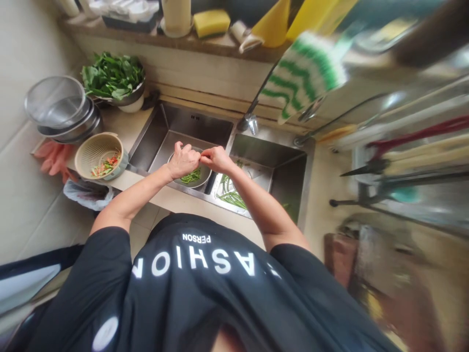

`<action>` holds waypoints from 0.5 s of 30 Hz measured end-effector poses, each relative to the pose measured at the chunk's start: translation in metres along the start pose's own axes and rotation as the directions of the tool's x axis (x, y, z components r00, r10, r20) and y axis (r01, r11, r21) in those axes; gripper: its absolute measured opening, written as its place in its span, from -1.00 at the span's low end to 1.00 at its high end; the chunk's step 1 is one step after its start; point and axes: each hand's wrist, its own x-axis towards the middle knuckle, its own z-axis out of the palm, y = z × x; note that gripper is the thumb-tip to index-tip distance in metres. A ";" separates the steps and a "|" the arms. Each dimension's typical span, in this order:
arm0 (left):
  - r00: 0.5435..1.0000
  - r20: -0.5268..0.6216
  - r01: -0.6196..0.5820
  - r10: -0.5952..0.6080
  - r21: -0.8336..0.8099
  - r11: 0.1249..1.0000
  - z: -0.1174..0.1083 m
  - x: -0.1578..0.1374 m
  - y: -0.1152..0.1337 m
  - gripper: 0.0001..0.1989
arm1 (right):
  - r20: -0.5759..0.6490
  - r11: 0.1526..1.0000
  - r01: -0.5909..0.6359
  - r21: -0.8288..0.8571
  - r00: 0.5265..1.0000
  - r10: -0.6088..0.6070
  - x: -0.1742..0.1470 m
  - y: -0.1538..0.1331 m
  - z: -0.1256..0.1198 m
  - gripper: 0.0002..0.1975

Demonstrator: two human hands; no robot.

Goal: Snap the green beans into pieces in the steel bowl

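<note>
My left hand (pixel 184 160) and my right hand (pixel 217 159) meet at the fingertips above a round metal bowl (pixel 203 181) at the front of the left sink basin. Both are closed in a pinch, and whatever is between the fingers is too small or hidden to make out. Short pieces of green bean (pixel 192 176) lie in the bowl, partly covered by my left hand. Long whole green beans (pixel 232 198) rest in the right basin (pixel 271 181), below my right forearm.
Left of the sink stand a beige colander (pixel 86 159) with red and green pieces, stacked metal bowls and a sieve (pixel 54 100), leafy greens (pixel 113 76) and pink gloves (pixel 54 156). Behind are a faucet (pixel 252 123), a hanging striped cloth (pixel 302 73) and a shelf with a yellow sponge (pixel 211 23).
</note>
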 end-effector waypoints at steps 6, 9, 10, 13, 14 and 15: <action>0.972 0.162 0.172 -0.172 0.013 0.985 0.018 0.000 0.004 -0.63 | -0.075 0.966 -0.171 -0.195 0.984 0.159 0.004 0.008 0.016 -0.74; 0.932 0.246 0.268 -0.266 0.025 0.963 0.032 -0.002 -0.003 -0.65 | -0.039 0.974 -0.213 0.072 0.976 0.216 0.006 0.023 0.017 -0.75; 0.918 0.276 0.289 -0.285 0.028 0.957 0.036 -0.003 -0.007 -0.69 | -0.005 0.935 -0.234 0.266 0.970 0.244 0.006 0.029 0.017 -0.75; 0.907 0.269 0.337 -0.323 -0.004 0.942 0.043 -0.005 -0.016 -0.71 | 0.149 0.536 -0.301 0.789 0.939 0.308 0.007 0.042 0.015 -0.78; 0.912 0.223 0.363 -0.344 -0.050 0.930 0.044 -0.005 -0.017 -0.70 | 0.193 0.379 -0.311 0.872 0.928 0.318 0.007 0.045 0.014 -0.77; 0.915 0.164 0.389 -0.368 -0.126 0.912 0.044 -0.004 -0.016 -0.73 | 0.227 0.254 -0.315 0.914 0.919 0.323 0.007 0.047 0.013 -0.74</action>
